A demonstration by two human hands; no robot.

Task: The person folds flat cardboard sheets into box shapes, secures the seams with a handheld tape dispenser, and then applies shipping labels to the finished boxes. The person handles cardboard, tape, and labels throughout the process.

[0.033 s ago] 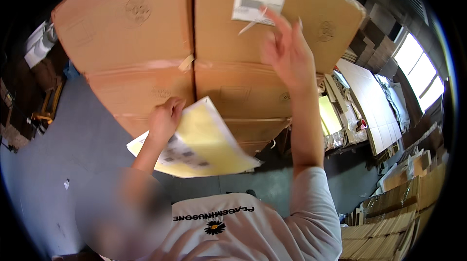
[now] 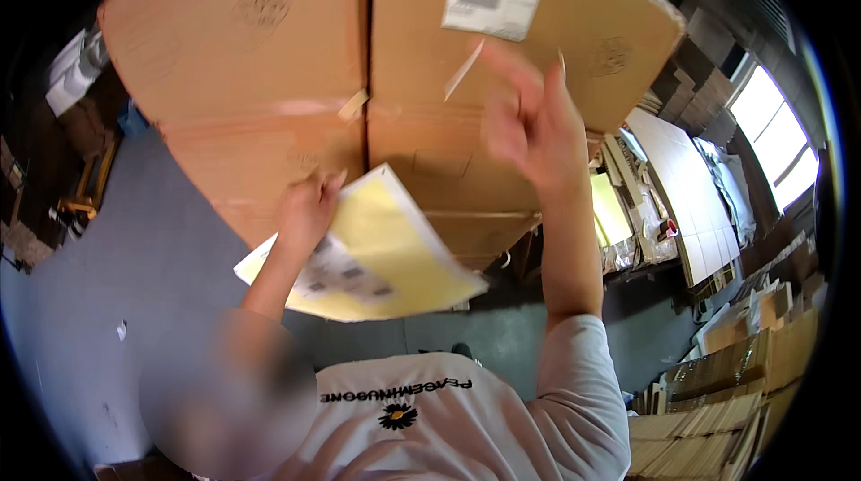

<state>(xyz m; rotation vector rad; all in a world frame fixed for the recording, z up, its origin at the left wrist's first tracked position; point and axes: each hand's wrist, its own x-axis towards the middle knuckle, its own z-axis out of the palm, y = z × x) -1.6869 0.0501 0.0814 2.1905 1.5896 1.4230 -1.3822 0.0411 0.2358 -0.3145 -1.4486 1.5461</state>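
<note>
My left hand (image 2: 307, 208) is closed on the upper left edge of a pale yellow label sheet (image 2: 391, 243) with a white border and grey printed patches. The sheet hangs tilted in front of stacked brown cardboard boxes (image 2: 256, 77). My right hand (image 2: 531, 126) is raised before the right-hand box, its index finger and thumb apart and slightly blurred. A thin white paper strip (image 2: 463, 73) is at the index fingertip and seems to cling to it. Just above it, a white printed label (image 2: 491, 5) lies flat on the upper right box.
To the right stands a table with a large white board (image 2: 674, 189), yellow sheets (image 2: 610, 210) and a red tape roll (image 2: 666, 229). Flat cardboard stacks (image 2: 708, 418) fill the lower right. A yellow-framed cart (image 2: 90, 189) is at the far left on grey floor (image 2: 193, 230).
My right hand has drawn down away from the label, and the white strip has moved down with it. My left hand still grips the sheet, which has shifted slightly.
</note>
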